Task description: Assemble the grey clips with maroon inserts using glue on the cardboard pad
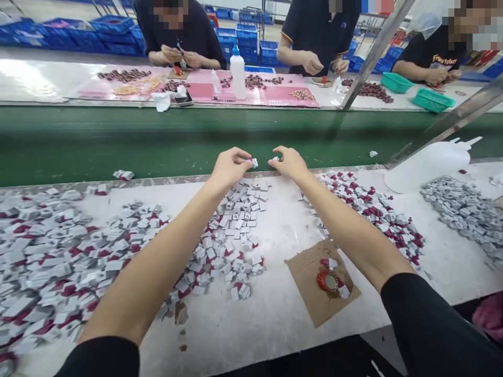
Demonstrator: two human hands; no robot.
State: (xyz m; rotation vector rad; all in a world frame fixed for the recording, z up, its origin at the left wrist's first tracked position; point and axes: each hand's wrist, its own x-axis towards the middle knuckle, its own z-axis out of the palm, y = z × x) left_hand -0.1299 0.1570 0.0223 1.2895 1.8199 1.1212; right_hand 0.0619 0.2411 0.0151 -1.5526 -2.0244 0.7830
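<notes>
My left hand (228, 167) is closed in a pinch on a small white piece (254, 163), with a little dark red showing at the fingertips. A short gap to the right, my right hand (291, 163) pinches another small white piece (275, 158) between thumb and fingers. Both hands are over the far edge of the white table, beside the green strip. Below my left hand lies a spread of small grey blocks (240, 214), some with dark red parts. Grey and dark red pieces (369, 209) are heaped beyond my right forearm.
A brown cardboard piece (310, 293) carries a round red-rimmed cap (329, 281) and a few small pieces. A large pile (58, 262) covers the left side. At right stand a white scoop-like container (428, 165) and more grey pieces (463, 209). Co-workers sit across the green strip (157, 136).
</notes>
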